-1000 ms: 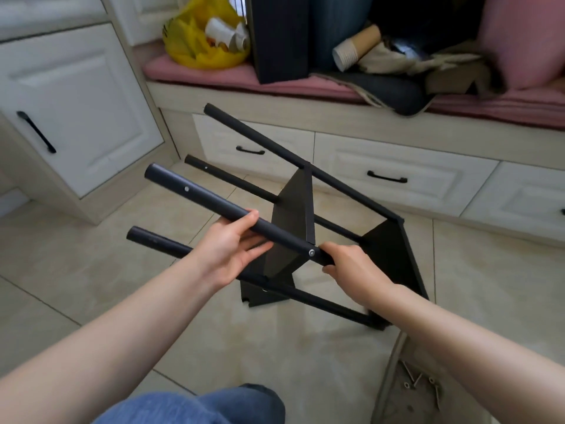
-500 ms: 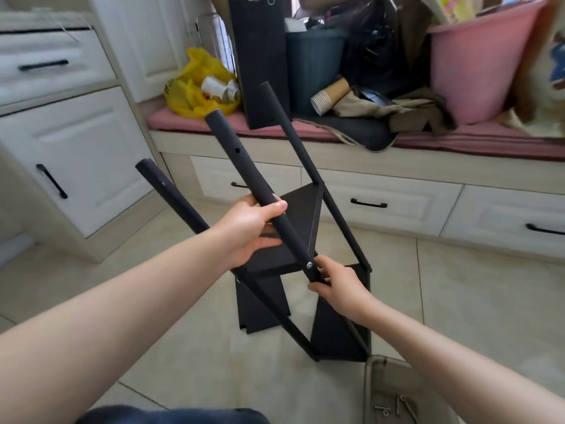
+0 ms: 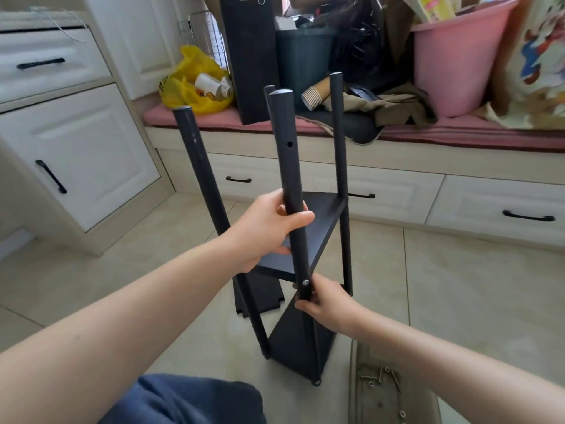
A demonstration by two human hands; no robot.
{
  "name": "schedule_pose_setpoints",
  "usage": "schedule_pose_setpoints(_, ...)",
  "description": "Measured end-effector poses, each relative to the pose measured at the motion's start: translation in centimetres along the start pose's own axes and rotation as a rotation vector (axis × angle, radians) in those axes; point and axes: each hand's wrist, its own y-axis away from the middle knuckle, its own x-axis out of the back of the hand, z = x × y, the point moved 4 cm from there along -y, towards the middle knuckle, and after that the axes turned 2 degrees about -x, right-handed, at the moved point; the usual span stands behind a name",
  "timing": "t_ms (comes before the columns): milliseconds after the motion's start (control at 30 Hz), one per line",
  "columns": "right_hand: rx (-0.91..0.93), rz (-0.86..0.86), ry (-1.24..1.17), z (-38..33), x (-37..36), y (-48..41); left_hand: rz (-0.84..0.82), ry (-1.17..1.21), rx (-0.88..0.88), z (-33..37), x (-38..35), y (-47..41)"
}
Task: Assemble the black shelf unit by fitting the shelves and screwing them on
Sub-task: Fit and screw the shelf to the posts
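The black shelf unit (image 3: 324,215) stands nearly upright on the tiled floor, with several black poles and two shelves fitted, a middle one and a bottom one (image 3: 293,341). My left hand (image 3: 269,224) grips the nearest pole (image 3: 289,166) halfway up. My right hand (image 3: 324,304) grips the same pole lower down, just beside a silver screw (image 3: 305,282) at the middle shelf's corner. A loose black shelf panel (image 3: 260,296) lies flat on the floor behind the unit.
A tray (image 3: 357,362) with several loose screws (image 3: 380,376) lies on the floor at the lower right. White drawers (image 3: 504,206) under a cluttered pink window seat stand behind, a white cabinet (image 3: 76,154) at the left. My knee (image 3: 189,399) is at the bottom.
The shelf unit has swung from lying tilted on its side to standing almost upright. Both hands kept hold of the nearest pole throughout.
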Motion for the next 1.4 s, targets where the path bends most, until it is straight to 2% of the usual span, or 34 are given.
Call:
schedule_pose_setpoints(167, -0.033, -0.030, 0.053, 0.9, 0.2, 3.3, -0.060, -0.042, -0.002, 0.2, -2.3, 2.3)
schedule_pose_setpoints(400, -0.052, -0.029, 0.112, 3.4, 2.8, 7.3, -0.062, 0.034, -0.050, -0.6, -5.6, 4.1)
schedule_pose_setpoints(533, -0.059, -0.007, 0.164, 4.7, 4.7, 8.5, -0.075, 0.008, -0.073, -0.4, -7.8, 4.0)
schedule_pose_setpoints(767, -0.113, 0.078, 0.101, 5.9, 5.3, 8.9, -0.140, -0.043, -0.092, 1.0, -9.6, 3.1)
schedule_pose_setpoints(900, -0.099, 0.097, 0.094, 5.7, 4.7, 8.4, -0.201, -0.088, -0.107, 1.6, -9.6, 2.6)
schedule_pose_setpoints(1067, -0.129, -0.011, 0.195, 4.4, 5.3, 6.6, -0.267, -0.155, -0.098, 1.6, -7.8, 2.0)
schedule_pose_setpoints(1233, -0.297, -0.097, 0.323, 4.4, 9.4, 5.2, -0.273, -0.218, -0.101, 1.3, -5.2, 1.9)
schedule_pose_setpoints(1400, -0.384, 0.086, 0.175, 3.7, 14.3, 3.1, -0.317, -0.259, -0.077, 0.2, -2.6, 2.1)
